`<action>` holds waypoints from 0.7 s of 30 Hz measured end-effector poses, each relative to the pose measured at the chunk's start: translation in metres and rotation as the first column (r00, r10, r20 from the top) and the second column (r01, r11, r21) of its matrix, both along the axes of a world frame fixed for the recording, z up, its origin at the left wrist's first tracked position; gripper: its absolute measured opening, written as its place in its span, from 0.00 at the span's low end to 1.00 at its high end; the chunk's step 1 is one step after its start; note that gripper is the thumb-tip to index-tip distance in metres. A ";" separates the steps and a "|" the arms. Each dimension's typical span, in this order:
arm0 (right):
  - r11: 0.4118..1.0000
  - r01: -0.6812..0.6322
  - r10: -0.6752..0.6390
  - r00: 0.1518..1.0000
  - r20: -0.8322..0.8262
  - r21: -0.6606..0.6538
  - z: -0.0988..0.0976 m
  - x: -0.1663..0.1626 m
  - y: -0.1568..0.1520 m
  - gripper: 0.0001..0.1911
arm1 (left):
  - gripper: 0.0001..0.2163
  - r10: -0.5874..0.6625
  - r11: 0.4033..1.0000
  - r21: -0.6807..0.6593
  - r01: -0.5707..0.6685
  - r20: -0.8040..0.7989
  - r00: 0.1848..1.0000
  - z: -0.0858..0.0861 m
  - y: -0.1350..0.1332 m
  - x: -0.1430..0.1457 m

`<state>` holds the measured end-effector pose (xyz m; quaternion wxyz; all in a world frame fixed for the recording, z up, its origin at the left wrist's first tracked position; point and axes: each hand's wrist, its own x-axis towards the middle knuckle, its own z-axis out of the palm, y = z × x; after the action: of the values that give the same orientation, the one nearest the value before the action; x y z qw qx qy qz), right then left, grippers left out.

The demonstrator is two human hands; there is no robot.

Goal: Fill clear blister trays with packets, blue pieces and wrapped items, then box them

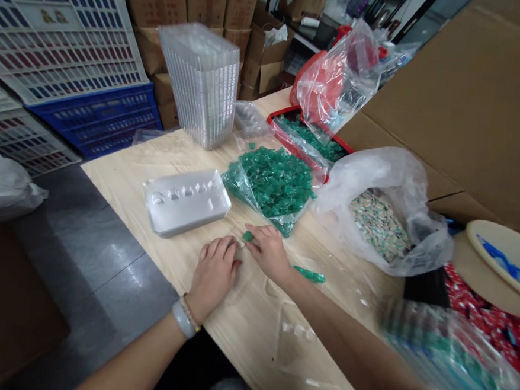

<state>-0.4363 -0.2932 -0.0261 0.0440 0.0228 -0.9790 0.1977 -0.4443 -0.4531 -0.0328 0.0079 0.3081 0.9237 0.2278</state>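
Observation:
My left hand (214, 269) rests on the wooden table (250, 331) with its fingers curled down onto a clear plastic tray that is hard to see. My right hand (268, 252) lies beside it, its fingers pinching a small green tile (248, 236). Just beyond both hands sits an open plastic bag of green tiles (273, 181). A clear moulded tray (185, 200) with small pockets lies to the left of the bag. A few loose green tiles (310, 274) lie by my right wrist.
A tall stack of clear trays (200, 84) stands at the back. A red tray of green tiles (311, 139), a bag of pale patterned tiles (380, 218), cardboard sheets (462, 108), crates (66, 39) and packed tile sets (463, 346) surround the work spot.

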 end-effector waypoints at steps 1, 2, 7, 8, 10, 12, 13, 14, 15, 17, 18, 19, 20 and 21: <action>1.000 0.026 -0.026 1.000 -0.006 -0.013 0.000 0.000 0.000 0.19 | 0.14 -0.001 1.000 0.000 0.001 -0.006 1.000 0.000 0.000 0.000; 0.998 0.054 -0.054 0.998 -0.014 -0.017 0.001 0.000 -0.001 0.19 | 0.14 -0.005 1.000 0.000 0.005 -0.011 1.000 0.000 0.000 0.000; 0.976 0.117 -0.125 0.991 0.036 0.184 0.001 -0.013 -0.010 0.08 | 0.15 0.006 1.000 -0.013 -0.007 -0.064 0.998 -0.001 -0.001 -0.003; 0.970 0.114 -0.130 0.990 0.060 0.215 0.001 -0.016 -0.011 0.08 | 0.15 0.011 1.000 -0.019 -0.012 -0.078 0.997 -0.002 -0.001 -0.004; 0.967 0.100 -0.127 0.987 0.102 0.235 0.003 -0.020 -0.014 0.09 | 0.15 0.012 0.999 -0.033 -0.015 -0.104 0.994 -0.006 0.000 -0.006; 0.970 0.074 -0.109 0.983 0.145 0.231 0.007 -0.020 -0.016 0.09 | 0.15 0.004 0.999 -0.048 -0.010 -0.122 0.993 -0.010 0.001 -0.005; 0.972 0.056 -0.095 0.982 0.166 0.227 0.010 -0.018 -0.016 0.10 | 0.15 0.004 0.998 -0.055 -0.011 -0.127 0.992 -0.012 0.001 -0.004; 0.976 0.032 -0.073 0.980 0.183 0.216 0.014 -0.016 -0.015 0.11 | 0.15 0.004 0.998 -0.060 -0.012 -0.131 0.991 -0.012 0.000 -0.002; 0.981 0.005 -0.043 0.980 0.192 0.196 0.019 -0.013 -0.012 0.13 | 0.15 0.005 0.998 -0.058 -0.013 -0.135 0.991 -0.010 -0.001 -0.001; 0.991 -0.022 -0.001 0.985 0.171 0.135 0.032 -0.011 0.001 0.15 | 0.15 -0.017 1.000 -0.013 0.015 -0.152 0.988 0.003 -0.004 -0.003; 0.994 -0.010 -0.006 0.989 0.146 0.107 0.039 -0.014 0.012 0.12 | 0.16 -0.038 0.998 0.037 0.045 -0.171 0.984 0.015 -0.005 -0.008; 0.996 0.022 -0.033 0.992 0.120 0.088 0.047 -0.020 0.025 0.10 | 0.16 -0.059 0.992 0.101 0.080 -0.196 0.979 0.030 -0.005 -0.018; 0.994 0.075 -0.082 0.992 0.095 0.081 0.054 -0.030 0.041 0.11 | 0.16 -0.078 0.978 0.173 0.118 -0.223 0.972 0.048 -0.001 -0.032; 0.988 0.133 -0.139 0.988 0.069 0.083 0.060 -0.044 0.058 0.15 | 0.16 -0.081 0.962 0.236 0.140 -0.241 0.967 0.066 0.005 -0.051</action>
<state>-0.4799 -0.2353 0.0341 0.0197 -0.0499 -0.9862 0.1566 -0.4955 -0.4480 0.0335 -0.1250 0.3821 0.8633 0.3050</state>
